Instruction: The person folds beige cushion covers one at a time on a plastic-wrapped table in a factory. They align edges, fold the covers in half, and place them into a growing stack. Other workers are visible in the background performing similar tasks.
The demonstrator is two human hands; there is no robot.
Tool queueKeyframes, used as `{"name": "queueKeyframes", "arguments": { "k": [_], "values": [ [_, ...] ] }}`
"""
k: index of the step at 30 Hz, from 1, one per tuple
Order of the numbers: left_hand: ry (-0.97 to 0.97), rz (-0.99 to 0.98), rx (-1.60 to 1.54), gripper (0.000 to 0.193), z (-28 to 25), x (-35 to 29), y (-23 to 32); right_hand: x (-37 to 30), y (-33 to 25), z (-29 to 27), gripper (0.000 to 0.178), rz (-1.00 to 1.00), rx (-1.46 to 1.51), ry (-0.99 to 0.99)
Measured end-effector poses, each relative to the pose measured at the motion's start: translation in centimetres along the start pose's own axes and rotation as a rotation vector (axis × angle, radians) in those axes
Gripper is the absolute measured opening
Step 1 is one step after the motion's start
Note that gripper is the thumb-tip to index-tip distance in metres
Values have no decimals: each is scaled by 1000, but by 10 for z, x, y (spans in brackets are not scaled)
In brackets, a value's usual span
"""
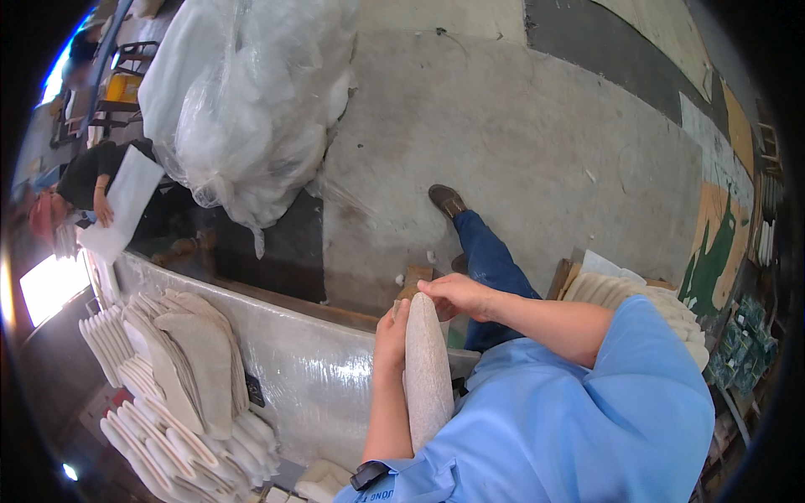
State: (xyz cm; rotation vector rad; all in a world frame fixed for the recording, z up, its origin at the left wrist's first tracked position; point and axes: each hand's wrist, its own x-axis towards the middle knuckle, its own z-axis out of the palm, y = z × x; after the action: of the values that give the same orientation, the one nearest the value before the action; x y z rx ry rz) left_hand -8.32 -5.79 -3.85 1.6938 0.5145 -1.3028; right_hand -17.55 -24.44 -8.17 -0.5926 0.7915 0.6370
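A long, off-white padded piece [428, 369] with a textured fabric surface and a rounded far end lies lengthwise against my body. My left hand [392, 337] is closed along its left side near the tip. At the far end my right hand [457, 295] bends over it, fingertips pinched at the edge. What the right fingertips grip exactly is partly hidden behind the pad. Just beyond my hands shows a small brown piece [417, 277], and I cannot tell whether it touches them.
A plastic-wrapped table [310, 386] runs along my left, carrying stacked off-white pads [197, 352]. A large plastic bag of white filling [251, 101] stands ahead. More pads [633, 302] are stacked at my right. A co-worker [92, 180] handles a white sheet [126, 205] at far left.
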Motion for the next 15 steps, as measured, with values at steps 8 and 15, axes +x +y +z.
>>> {"name": "queueKeyframes", "arguments": {
  "k": [8,15],
  "values": [
    [105,263,335,38,5,14,-10,5,20,23,37,13,223,74],
    [331,513,496,39,-22,-27,-6,-39,61,38,27,-151,71,220]
  ]
}}
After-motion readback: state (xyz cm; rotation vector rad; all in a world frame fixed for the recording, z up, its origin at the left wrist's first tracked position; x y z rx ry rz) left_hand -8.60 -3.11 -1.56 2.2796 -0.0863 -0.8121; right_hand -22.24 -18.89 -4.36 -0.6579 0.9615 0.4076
